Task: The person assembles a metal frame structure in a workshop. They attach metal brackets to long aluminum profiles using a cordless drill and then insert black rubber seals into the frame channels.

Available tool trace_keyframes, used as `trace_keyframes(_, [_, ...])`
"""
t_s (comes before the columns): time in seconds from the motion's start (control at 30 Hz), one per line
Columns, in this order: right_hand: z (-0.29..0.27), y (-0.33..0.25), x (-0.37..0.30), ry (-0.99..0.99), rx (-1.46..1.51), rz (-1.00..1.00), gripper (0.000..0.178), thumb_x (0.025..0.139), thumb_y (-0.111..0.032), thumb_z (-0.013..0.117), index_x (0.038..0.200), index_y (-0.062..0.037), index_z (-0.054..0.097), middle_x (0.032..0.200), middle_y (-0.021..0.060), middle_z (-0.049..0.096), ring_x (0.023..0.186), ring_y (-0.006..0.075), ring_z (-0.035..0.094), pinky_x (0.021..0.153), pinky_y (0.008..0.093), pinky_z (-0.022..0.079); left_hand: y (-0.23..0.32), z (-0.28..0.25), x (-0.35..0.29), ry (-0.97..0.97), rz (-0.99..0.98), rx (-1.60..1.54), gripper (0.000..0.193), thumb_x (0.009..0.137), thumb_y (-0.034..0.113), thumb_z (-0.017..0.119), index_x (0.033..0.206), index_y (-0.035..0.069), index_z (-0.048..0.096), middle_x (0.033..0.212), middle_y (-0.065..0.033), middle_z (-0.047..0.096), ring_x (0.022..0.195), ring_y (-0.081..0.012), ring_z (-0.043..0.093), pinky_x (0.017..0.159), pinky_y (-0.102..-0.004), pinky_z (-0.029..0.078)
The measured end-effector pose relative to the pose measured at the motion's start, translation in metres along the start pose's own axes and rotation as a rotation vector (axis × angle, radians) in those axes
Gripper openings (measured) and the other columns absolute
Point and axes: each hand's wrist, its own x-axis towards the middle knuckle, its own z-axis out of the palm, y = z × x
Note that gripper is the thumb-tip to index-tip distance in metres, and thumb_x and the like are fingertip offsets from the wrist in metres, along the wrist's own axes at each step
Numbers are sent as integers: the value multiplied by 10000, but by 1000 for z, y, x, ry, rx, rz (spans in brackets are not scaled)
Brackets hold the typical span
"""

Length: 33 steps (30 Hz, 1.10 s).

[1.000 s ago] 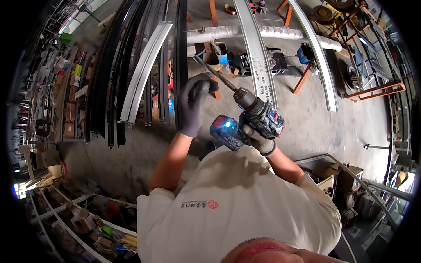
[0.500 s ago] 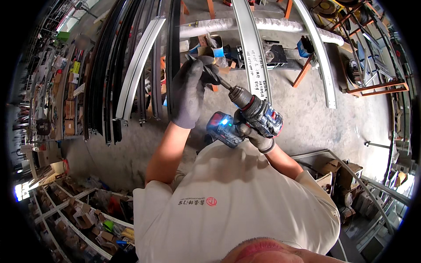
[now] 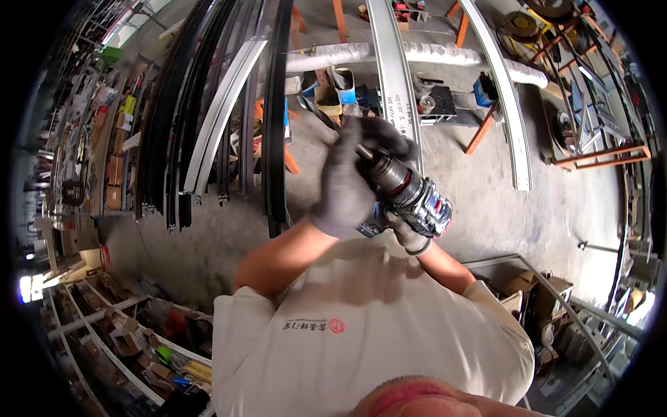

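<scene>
My right hand (image 3: 411,235), in a grey glove, grips a cordless drill (image 3: 420,205) in front of my chest. The drill's dark chuck (image 3: 389,170) points up and to the left. My left hand (image 3: 347,177), also gloved and slightly blurred, is closed round the drill bit (image 3: 365,151) just ahead of the chuck. A pointed dark metal end (image 3: 316,111) sticks out past the left fingers; the glove hides how it joins the bit. My left wrist covers much of the drill's battery end.
Long black profiles (image 3: 276,139) and a white profile (image 3: 226,118) lie at the left. Two more pale profiles, one in the middle (image 3: 396,83) and one at the right (image 3: 506,115), run away from me. A wrapped roll (image 3: 445,54) crosses behind. Shelving with boxes (image 3: 128,340) stands near left.
My left hand has moved right and toward me, closer to the chuck, and now covers more of the bit. The drill has shifted slightly; its lit lamp is now hidden.
</scene>
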Motion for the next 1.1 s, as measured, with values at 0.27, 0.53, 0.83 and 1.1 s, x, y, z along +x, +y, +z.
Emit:
trace_keyframes(0.27, [-4, -35, 22, -4, -900, -108, 767, 689, -89, 662, 1436, -29, 498, 1443, 333, 437, 1280, 490, 496, 1049, 567, 464, -24, 28, -1, 27, 16, 192, 456, 1093, 420, 455, 733, 171, 326, 590, 25, 292, 469, -138, 328, 466, -303, 367])
trace_keyframes(0.53, [6, -5, 30, 168, -1360, -213, 545, 938, -107, 553, 1467, -10, 461, 1404, 171, 543, 1256, 309, 566, 971, 394, 514, -21, 32, 4, -25, 0, 261, 508, 1083, 436, 476, 689, 151, 329, 561, 22, 295, 433, -115, 307, 416, -290, 368])
trace_keyframes(0.83, [-17, -51, 19, 219, -20, 352, 338, 1049, -358, 541, 1210, -64, 581, 1153, 127, 614, 1084, 254, 603, 925, 391, 513, -25, 24, -16, -168, -7, 332, 299, 994, 156, 601, 1244, 10, 527, 1070, -121, 640, 961, -197, 678, 821, -368, 573])
trace_keyframes(1.1, [-13, -42, 32, 337, 1484, 755, 534, 1043, -540, 525, 928, -38, 665, 788, 123, 673, 666, 254, 685, 630, 372, 594, 34, -17, -24, -501, 1237, 1891, 579, 885, 274, 699, 1402, 87, 519, 1419, -149, 529, 1346, -326, 495, 1109, -540, 393])
